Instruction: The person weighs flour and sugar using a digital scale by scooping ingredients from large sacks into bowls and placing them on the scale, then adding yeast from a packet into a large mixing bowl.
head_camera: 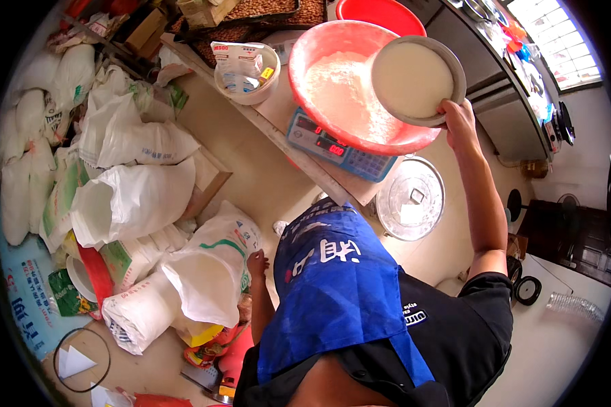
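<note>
My right hand (pixel 457 116) grips the rim of a round metal bowl (pixel 412 80) with pale off-white contents. The bowl is held over the right side of a large red plastic basin (pixel 305 96), which holds white powder (pixel 336 86). Under the basin stands a blue digital scale (pixel 313 140) with lit red digits, on the corner of a table. My left hand (pixel 257 263) hangs low beside my blue apron (pixel 331 295), next to an open white woven sack (pixel 224 254). Its fingers are partly curled, and no held object shows.
A white tub (pixel 249 94) with packets stands left of the basin, near trays of nuts (pixel 259 9). Another red basin (pixel 387 15) is behind. White sacks (pixel 137 198) crowd the floor at left. A round lidded metal container (pixel 412 203) stands beyond the table corner.
</note>
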A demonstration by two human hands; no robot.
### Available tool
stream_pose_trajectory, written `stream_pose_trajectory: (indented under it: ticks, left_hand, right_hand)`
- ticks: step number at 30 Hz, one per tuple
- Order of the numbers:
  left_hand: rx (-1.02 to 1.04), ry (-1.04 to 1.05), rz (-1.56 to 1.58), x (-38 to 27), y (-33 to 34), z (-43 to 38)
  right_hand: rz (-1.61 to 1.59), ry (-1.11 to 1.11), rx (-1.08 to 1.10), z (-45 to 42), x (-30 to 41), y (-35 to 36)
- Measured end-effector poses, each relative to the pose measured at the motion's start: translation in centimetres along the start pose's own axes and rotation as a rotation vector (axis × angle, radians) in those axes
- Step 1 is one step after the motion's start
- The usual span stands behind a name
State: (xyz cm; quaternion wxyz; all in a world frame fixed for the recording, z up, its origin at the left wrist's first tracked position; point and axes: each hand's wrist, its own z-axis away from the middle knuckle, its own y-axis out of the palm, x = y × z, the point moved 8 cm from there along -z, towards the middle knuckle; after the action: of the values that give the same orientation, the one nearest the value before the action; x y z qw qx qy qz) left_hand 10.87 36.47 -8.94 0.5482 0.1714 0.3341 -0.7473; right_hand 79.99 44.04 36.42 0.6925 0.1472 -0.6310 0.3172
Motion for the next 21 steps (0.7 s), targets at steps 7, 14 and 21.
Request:
stream_pose_trajectory:
  ticks: [7, 14, 21]
  left_hand:
    - [0.004, -0.305, 0.069, 6.2, -1.4, 1.2]
    - [0.155, 0.003, -0.305, 6.9, -1.8, 1.3]
    - [0.189, -0.136, -0.287, 8.0, -2.2, 0.7]
  right_hand:
    - [0.018, -0.060, -0.067, -1.1, -0.8, -0.2]
    - [-0.052, -0.134, -0.016, -0.5, 0.6, 0.1]
    - [-0.053, -0.069, -0.081, -1.3, -0.6, -0.7]
